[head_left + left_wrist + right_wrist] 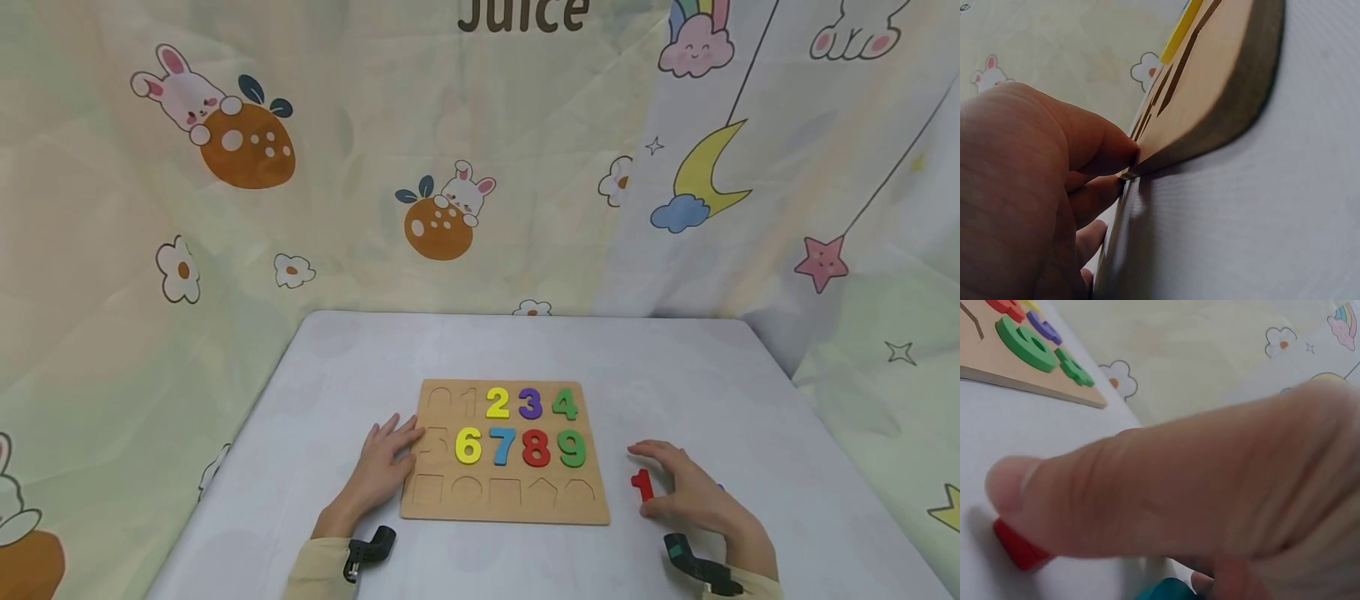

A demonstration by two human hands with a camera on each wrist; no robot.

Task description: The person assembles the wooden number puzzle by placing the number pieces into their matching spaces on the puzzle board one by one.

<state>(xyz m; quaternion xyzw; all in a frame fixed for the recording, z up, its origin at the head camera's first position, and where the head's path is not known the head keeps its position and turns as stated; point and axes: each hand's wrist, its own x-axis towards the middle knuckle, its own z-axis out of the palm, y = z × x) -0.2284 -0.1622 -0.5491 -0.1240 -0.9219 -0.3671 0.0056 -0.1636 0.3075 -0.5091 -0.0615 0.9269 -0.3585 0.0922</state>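
My left hand [384,462] rests at the left edge of a wooden number board [510,504], its fingertips touching the rim. In the left wrist view, the thumb and a finger meet the side of the board [1210,112]. Beyond the board's right side, my right hand [693,492] curves around a red number 1 [642,485] lying on the table. Its thumb is by the foot of the 1, while the forefinger stands apart from the top. In the right wrist view, the thumb [1116,494] partly covers the red piece [1019,547].
Several coloured numbers sit on the board, including a yellow 2 [497,403], a blue 7 [502,446] and a green 9 [572,448]. Outlined slots show at its left and along its front row. A teal piece [1169,590] lies beneath the right hand. Printed cloth [352,167] hangs behind the white table [360,350].
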